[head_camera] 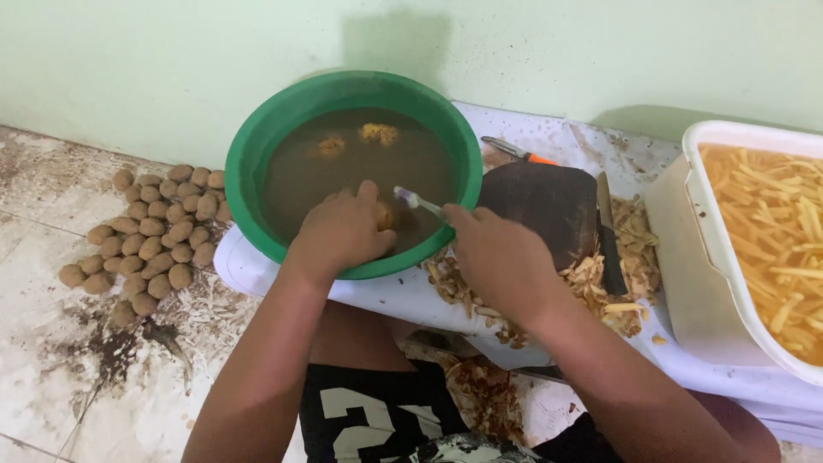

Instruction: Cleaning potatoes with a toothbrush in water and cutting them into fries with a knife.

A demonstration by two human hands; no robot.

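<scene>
My left hand (341, 230) grips a small yellowish potato (385, 216) over the near rim of a green basin (257, 146) filled with murky brown water. My right hand (497, 257) holds a small brush with a clear handle (417, 202), its head against the potato. Two more peeled potatoes (356, 139) float at the far side of the water.
A heap of small brown unpeeled potatoes (154, 236) lies on the tiled floor at left. A dark cutting board (540, 201), a knife (607, 240), a peeler with an orange grip (519, 152) and peelings (591, 283) sit right of the basin. A white tub (711, 249) of cut potato strips stands far right.
</scene>
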